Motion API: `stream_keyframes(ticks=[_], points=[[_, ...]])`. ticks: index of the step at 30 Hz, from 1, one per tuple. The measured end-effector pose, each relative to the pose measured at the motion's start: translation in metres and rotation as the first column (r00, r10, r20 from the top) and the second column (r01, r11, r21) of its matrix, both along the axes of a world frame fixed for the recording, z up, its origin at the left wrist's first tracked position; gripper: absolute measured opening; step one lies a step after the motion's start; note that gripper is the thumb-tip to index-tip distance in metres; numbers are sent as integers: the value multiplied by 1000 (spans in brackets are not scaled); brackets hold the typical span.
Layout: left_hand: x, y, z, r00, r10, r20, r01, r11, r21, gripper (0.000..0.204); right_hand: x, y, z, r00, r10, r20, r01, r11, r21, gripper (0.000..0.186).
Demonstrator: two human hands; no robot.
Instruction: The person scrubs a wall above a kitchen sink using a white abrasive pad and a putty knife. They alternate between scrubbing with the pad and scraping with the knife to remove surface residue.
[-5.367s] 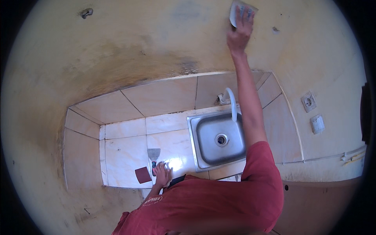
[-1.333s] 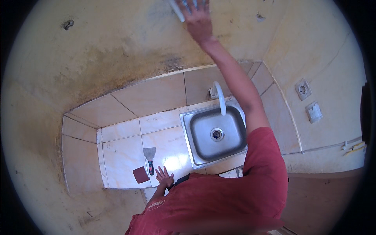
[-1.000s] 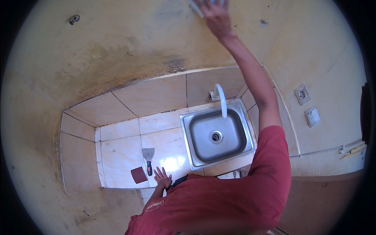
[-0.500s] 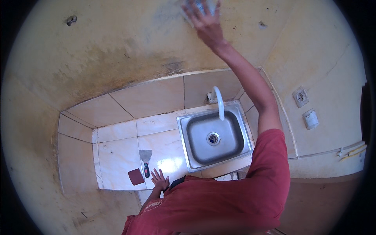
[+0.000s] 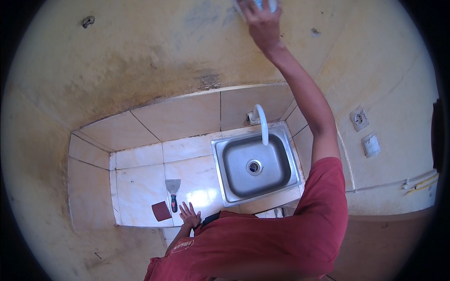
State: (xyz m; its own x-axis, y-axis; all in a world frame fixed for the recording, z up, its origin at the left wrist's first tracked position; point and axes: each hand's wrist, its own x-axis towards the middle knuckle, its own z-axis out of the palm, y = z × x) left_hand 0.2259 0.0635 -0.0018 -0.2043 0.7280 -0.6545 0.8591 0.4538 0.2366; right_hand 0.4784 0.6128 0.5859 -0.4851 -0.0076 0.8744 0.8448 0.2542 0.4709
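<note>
Sheet of something pale (image 5: 270, 4) is right up at the top of the view, against the stained yellowish wall (image 5: 140, 42), and the right hand (image 5: 264, 25) has hold of it. Fingers are laid over it, a bit blurry and partly cut off by the edge, so I can't tell how tight the grip is. Left hand (image 5: 190, 217) is empty, fingers fanned wide, palm down at the front edge of the tiled counter (image 5: 140, 187). Just beside it lies a scraper (image 5: 174, 199), blade pointing to the back wall, and left of that a reddish-brown square (image 5: 161, 211). Steel sink (image 5: 234, 175) sits to the right, white curved faucet (image 5: 262, 124) over it.
</note>
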Motion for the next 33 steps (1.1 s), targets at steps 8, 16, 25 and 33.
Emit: stream_keyframes(ticks=[8,16,25,33], points=[[0,-3,-6,1000,1,2,-1,999,48,97,-2,-10,-16,993,72,94,-64,994,-86,41],[-3,-5,-6,1000,-3,17,2,996,86,97,7,-11,-7,980,148,136,-135,986,-96,42],[3,-2,1,1000,-4,26,4,1000,11,97,15,21,-3,973,22,-228,-49,993,-110,59],[0,-1,-1,1000,5,17,-4,1000,-10,98,-34,-1,-42,956,176,-234,-220,959,-178,60]])
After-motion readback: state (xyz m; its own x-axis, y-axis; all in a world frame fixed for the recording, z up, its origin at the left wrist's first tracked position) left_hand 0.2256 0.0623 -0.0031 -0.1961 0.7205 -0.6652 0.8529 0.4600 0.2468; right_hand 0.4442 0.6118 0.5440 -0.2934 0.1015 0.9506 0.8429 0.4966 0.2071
